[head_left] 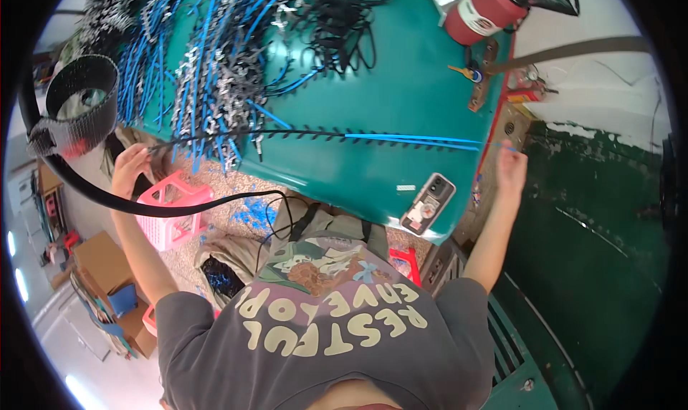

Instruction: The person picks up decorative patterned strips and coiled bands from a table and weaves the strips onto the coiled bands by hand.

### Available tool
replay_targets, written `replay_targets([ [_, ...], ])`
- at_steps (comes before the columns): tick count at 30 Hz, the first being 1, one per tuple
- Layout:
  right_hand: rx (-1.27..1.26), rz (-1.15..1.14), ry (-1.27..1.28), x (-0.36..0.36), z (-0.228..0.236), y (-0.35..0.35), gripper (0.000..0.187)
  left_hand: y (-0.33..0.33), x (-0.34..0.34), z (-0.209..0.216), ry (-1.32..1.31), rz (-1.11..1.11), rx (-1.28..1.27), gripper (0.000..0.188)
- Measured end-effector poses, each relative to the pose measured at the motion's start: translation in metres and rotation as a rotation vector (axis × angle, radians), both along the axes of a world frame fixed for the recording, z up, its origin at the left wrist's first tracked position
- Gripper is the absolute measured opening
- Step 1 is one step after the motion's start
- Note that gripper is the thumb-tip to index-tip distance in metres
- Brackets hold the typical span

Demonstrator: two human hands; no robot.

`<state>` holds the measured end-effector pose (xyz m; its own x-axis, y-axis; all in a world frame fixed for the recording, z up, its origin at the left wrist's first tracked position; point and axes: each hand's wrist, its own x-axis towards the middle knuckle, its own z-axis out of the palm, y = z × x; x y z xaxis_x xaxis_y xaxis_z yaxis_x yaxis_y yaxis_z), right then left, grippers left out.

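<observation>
A long black cable strand (301,132) with many short side leads is stretched nearly straight across the near side of the table. Thin blue wires (408,138) run along its right half. At the far left, my left hand (131,168) is closed on the strand's dark end, just off the table's edge. My right hand (511,168) is raised beyond the table's right edge, its fingers pinched at the end of the blue wires. That end is slightly blurred. A large pile of blue and black strands with silvery bits (222,73) lies behind the strand's left half.
The green table (401,73) also bears a black cable bundle (340,30), a phone (428,204) at the near right corner, and a red flask (487,12) at the back right. A black lamp arm (143,206) crosses near my left forearm. A pink stool (172,213) stands below.
</observation>
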<state>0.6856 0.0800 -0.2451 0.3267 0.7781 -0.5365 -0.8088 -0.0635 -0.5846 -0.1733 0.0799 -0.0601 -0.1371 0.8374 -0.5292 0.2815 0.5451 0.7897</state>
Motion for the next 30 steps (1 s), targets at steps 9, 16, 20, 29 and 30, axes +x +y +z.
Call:
replay_targets([
  [9,-0.305,-0.525,-0.849,0.238,0.131,-0.070,0.031,0.023,-0.054,0.010,0.117,0.047,-0.111,0.015],
  [16,-0.496,-1.098,-1.828,0.331,0.260,-0.109,0.020,0.012,-0.082,0.036,0.289,0.227,-0.027,0.018],
  [20,-0.412,-1.682,-1.919,0.377,0.344,-0.154,0.014,0.021,-0.101,0.014,0.244,0.311,-0.073,0.009],
  [29,-0.064,-0.399,-1.764,0.083,0.166,-0.193,0.018,0.000,0.043,0.074,0.087,0.057,0.069,0.017],
  [30,-0.247,-0.114,-1.701,0.056,0.108,-0.214,0.014,-0.006,0.069,0.087,0.057,0.024,0.122,0.017],
])
